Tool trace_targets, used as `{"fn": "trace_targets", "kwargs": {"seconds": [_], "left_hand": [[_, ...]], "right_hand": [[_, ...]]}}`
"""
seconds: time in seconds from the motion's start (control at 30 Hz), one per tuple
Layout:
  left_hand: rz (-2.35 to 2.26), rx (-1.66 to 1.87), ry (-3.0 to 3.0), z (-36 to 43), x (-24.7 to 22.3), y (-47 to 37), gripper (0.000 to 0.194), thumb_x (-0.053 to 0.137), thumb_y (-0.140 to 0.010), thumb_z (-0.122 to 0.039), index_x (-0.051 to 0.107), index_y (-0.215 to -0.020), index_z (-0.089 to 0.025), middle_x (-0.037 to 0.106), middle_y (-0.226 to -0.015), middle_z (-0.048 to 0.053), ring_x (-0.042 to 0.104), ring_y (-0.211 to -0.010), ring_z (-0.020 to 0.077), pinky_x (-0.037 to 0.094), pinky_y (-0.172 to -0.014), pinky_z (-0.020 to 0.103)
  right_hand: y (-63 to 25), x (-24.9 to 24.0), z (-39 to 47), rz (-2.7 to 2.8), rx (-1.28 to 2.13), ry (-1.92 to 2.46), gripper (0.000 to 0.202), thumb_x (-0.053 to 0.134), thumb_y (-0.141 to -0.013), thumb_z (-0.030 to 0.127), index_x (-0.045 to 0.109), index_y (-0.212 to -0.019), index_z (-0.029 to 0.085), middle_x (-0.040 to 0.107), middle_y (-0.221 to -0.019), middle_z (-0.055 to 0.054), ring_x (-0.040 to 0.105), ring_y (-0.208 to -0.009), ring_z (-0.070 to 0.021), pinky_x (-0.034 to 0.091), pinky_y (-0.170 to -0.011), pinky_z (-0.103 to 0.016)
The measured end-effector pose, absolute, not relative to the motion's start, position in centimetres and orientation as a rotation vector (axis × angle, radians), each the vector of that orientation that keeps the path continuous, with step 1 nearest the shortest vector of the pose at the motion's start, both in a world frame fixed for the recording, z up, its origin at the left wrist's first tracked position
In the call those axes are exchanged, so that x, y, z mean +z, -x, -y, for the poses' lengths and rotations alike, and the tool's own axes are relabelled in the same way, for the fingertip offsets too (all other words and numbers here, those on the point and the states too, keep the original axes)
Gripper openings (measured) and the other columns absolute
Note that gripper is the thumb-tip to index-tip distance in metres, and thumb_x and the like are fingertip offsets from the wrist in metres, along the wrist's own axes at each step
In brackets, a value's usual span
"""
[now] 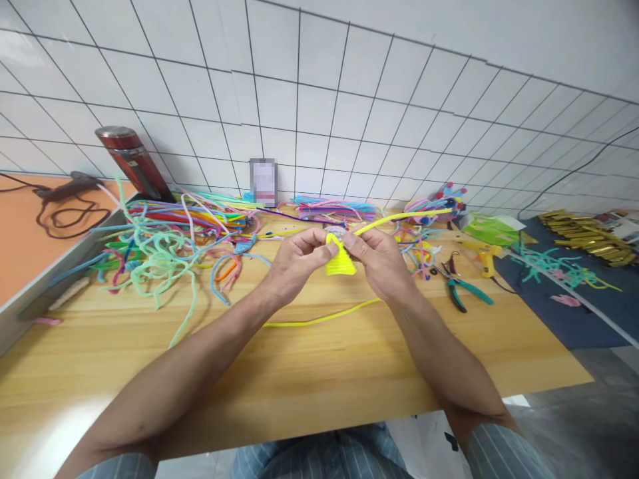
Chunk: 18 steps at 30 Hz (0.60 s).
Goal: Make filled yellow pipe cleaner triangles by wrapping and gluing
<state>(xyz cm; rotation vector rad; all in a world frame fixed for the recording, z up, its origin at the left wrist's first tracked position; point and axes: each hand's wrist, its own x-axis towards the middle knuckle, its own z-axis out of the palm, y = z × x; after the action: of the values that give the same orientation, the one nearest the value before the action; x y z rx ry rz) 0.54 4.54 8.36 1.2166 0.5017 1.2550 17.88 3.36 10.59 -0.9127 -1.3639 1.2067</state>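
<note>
A: Where is the yellow ribbed piece?

B: Over the middle of the tabletop, between the two hands; the left hand pinches it between thumb and fingers, and the right hand is closed narrow at its upper right edge, on the yellow strand that runs out rightward

A: What might spoil it?

B: A slackening pinch, I'd say: ribs packed that close could spring apart or slip out of line. The strand's far end juts out too, so a quick turn of the wrist might snag it on the colourful decorations behind

A: And the tools?

B: Pliers and a glue gun lie right of the right hand; a wide elbow swing could knock them

A: The surface and room?

B: Pale wood grain, a loose yellow strip across the middle, tangled pale green stems at left. A red flask and a phone stand near a white, dark-lined wall; an orange surface adjoins on the left, a dark blue one on the right
</note>
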Motion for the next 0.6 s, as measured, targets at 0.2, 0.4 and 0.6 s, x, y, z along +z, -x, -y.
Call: {"fn": "trace_targets", "kwargs": {"seconds": [0.2,0.4,0.6], "left_hand": [[-0.497,1.297,-1.273,-3.9,8.9,-0.6,0.025,0.094,-0.072,-0.035,0.076,-0.080,-0.018,0.067,-0.072,-0.002,0.054,-0.064,0.0109,0.047,-0.067,0.024],[-0.555,1.387,-1.260,-3.8,9.3,-0.6,0.025,0.093,-0.074,-0.035,0.074,-0.077,-0.019,0.068,-0.074,-0.001,0.057,-0.068,0.0122,0.050,-0.068,0.025],[-0.625,1.498,-1.197,-3.6,9.8,-0.8,0.032,0.096,-0.068,-0.040,0.073,-0.074,-0.019,0.064,-0.067,-0.002,0.052,-0.061,0.0112,0.047,-0.061,0.024]], "right_hand": [[-17.5,11.6,-2.8,1.342,1.304,0.857,0.051,0.091,-0.071,0.063,0.065,-0.074,0.019,0.053,-0.066,0.006,0.041,-0.059,-0.0079,0.035,-0.058,-0.024],[-17.8,11.7,-2.5,1.450,0.916,0.944,0.047,0.081,-0.084,0.061,0.061,-0.071,0.021,0.057,-0.065,0.005,0.051,-0.060,-0.0103,0.044,-0.059,-0.025],[-17.9,12.4,-0.4,1.655,0.138,0.958,0.005,0.071,-0.097,0.029,0.073,-0.095,0.024,0.078,-0.090,-0.001,0.071,-0.081,-0.0160,0.058,-0.078,-0.031]]}}
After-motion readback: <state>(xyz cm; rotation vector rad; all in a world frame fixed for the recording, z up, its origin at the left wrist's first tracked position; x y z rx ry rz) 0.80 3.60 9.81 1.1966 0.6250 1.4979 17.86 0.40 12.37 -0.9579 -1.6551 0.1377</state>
